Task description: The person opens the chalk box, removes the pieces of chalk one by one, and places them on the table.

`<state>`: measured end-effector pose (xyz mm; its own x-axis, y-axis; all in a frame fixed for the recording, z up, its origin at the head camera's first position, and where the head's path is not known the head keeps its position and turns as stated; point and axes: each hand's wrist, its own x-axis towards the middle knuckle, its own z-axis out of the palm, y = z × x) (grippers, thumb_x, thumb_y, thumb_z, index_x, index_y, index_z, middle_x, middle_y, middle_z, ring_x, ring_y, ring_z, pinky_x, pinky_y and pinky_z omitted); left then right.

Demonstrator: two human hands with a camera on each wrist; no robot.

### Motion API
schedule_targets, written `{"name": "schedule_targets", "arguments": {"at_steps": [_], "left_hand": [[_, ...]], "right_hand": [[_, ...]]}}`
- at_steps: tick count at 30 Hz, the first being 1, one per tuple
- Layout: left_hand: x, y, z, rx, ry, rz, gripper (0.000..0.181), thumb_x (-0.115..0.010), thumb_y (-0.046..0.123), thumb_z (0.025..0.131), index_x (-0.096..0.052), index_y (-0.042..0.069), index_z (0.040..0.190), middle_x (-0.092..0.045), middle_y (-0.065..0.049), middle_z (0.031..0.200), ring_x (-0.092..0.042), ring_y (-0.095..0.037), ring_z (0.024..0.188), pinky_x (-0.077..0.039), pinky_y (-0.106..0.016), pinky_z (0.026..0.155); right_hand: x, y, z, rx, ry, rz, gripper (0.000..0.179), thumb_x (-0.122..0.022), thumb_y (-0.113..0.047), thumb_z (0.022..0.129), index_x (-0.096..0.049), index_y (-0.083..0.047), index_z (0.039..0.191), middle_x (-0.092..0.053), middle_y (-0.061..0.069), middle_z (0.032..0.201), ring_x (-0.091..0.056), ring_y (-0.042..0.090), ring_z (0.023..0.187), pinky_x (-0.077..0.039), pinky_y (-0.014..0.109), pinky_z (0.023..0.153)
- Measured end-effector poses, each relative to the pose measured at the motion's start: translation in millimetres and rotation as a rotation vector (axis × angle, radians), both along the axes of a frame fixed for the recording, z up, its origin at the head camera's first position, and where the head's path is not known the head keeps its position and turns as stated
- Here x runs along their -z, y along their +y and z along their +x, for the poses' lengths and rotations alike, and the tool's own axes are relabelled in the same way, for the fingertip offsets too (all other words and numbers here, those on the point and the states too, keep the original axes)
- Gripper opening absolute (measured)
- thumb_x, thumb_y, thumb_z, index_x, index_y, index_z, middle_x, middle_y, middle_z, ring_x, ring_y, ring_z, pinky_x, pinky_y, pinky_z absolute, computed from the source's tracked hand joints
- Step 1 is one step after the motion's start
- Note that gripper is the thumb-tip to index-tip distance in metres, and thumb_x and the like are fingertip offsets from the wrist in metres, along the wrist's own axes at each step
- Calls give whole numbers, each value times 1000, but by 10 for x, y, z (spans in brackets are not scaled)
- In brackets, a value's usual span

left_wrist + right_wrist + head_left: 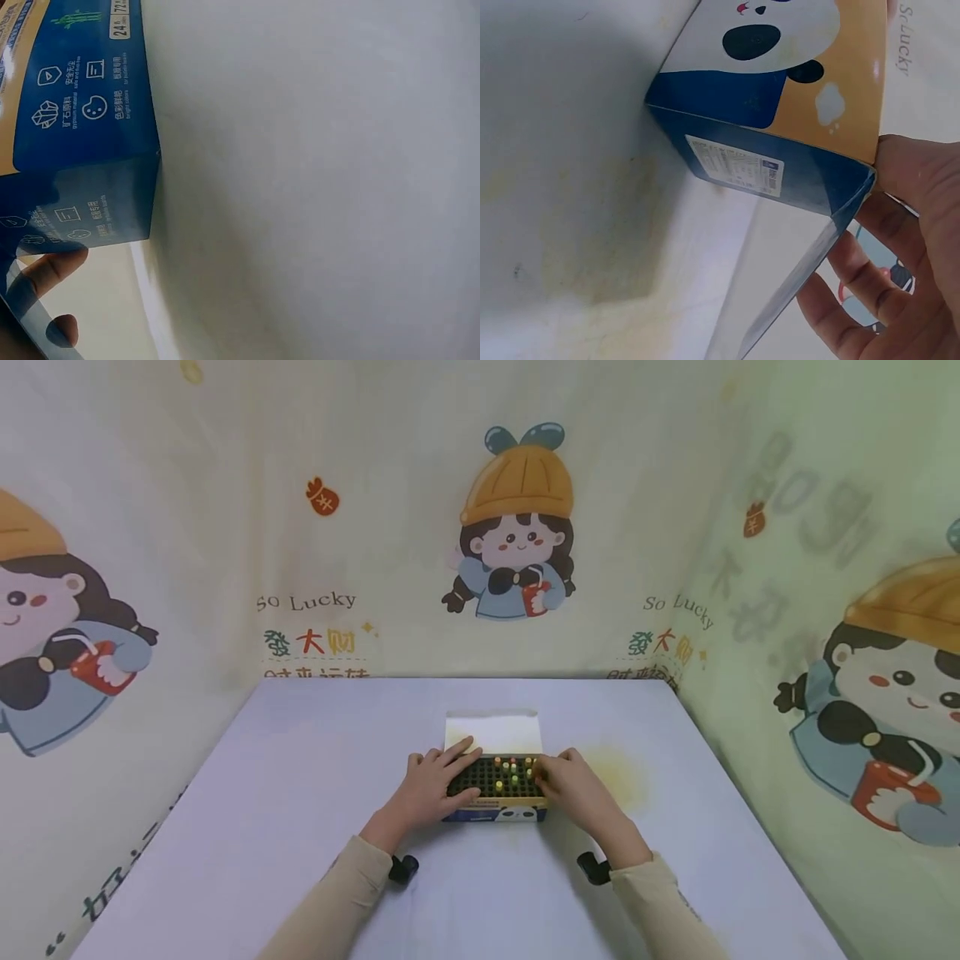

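Note:
A blue and tan chalk box (471, 815) with a panda on its front stands on the table, its white lid (491, 732) raised at the back. Inside is a black grid of holes (480, 774), where several yellow, green and orange chalk sticks (498, 786) show, mostly toward the right. My left hand (429, 787) rests over the box's left end, fingers spread, the thumb reaching across the grid near the front. At the right end, my right hand (573, 785) pinches a chalk stick, largely hidden by the fingers. The right wrist view shows its thumb (919, 169) beside the box's top corner.
The white table (315, 752) surrounds the box. Printed cloth walls (405, 527) rise along its back and sides. A dark wrist camera (403, 869) sits at the left cuff and another camera (594, 867) at the right. A yellowish patch marks the surface right of the box.

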<state>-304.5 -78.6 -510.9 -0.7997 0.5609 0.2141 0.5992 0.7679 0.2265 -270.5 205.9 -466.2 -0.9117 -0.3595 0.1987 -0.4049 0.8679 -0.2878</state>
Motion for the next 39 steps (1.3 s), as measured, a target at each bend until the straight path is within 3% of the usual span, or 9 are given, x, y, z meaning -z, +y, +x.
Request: {"name": "schedule_targets", "arguments": {"at_steps": [6,9,12,17,24,33,39], "left_hand": [[348,-17,396,-9,-62,64,71,-49,66,101,-35,34,163,-27,9,171,-52,-33,130,-32,-48,87],[413,-34,474,-16,-90,84,70,-49,67,101,-37,34,162,-28,9,171,-51,-32,131,-31,-47,86],[404,-40,443,-21,-89,94,71,-48,68,101,-36,35,162,-27,10,171,-50,-31,131,-31,-48,87],[308,-20,299,-19,-41,98,71,-47,68,102,-34,35,163,-26,10,171,-51,-29,128,-32,-50,89],[193,16,184,-4,2,105,70,-50,65,102,-37,32,162,-29,7,170,-53,-26,122,-32,-48,87],[102,16,124,3,11,65,70,-50,63,102,-35,32,163,-28,7,171,-53,-28,123,-33,-48,87],[49,13,70,10,21,58,70,-50,63,103,-34,32,164,-26,7,171,-53,-29,123,-33,-48,88]], "right_hand": [[317,-15,350,-17,15,5,10,-76,-13,95,-71,-21,98,-70,-9,86,-55,12,87,-49,29,69],[370,-21,404,-41,19,-3,10,-76,-13,96,-70,-21,98,-69,-9,85,-55,12,86,-49,27,67],[353,-28,363,-45,44,-2,10,-76,-12,96,-70,-19,98,-68,-7,83,-56,13,85,-48,27,65],[251,-25,233,-4,96,33,7,-74,-16,98,-68,-19,99,-66,-6,82,-59,17,86,-50,34,71],[140,-8,130,35,82,68,5,-69,-20,101,-65,-17,102,-63,-4,84,-60,21,90,-50,44,80],[101,-22,60,93,26,-13,8,-65,-19,104,-62,-15,110,-58,-2,87,-52,11,74,-43,26,59],[41,-30,17,97,40,-54,8,-61,-18,106,-60,-17,114,-55,-8,81,-44,9,66,-37,25,54]]}}
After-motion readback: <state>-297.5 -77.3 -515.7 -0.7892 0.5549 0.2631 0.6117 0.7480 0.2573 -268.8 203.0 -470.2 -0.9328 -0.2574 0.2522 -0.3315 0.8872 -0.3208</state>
